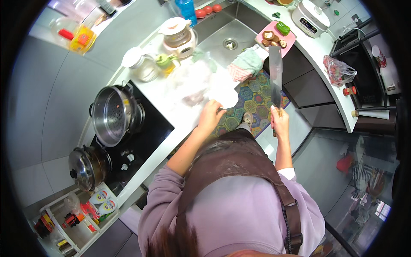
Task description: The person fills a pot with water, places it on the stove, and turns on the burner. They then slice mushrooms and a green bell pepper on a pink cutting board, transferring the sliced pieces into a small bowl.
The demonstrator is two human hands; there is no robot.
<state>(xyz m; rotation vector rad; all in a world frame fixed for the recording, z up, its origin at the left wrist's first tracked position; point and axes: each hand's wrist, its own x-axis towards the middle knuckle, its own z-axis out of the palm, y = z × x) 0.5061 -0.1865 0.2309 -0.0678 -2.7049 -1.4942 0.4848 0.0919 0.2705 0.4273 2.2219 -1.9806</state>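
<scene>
My right hand grips the handle of a kitchen cleaver, its broad steel blade pointing away from me. Beyond the blade tip, a pink cutting board bears several shiitake mushrooms and a green pepper. With thumb and fingers my left hand pinches the near edge of a white, flat, rounded thing by the counter's edge. Glare hides what exactly it is. Just past it lies a pale, see-through plastic bag, its contents washed out.
Green and pink cloths hang at the edge of the steel sink. A steamer pot and a lidded pot stand on the black cooktop. A glass jug and an electric kettle occupy the left counter.
</scene>
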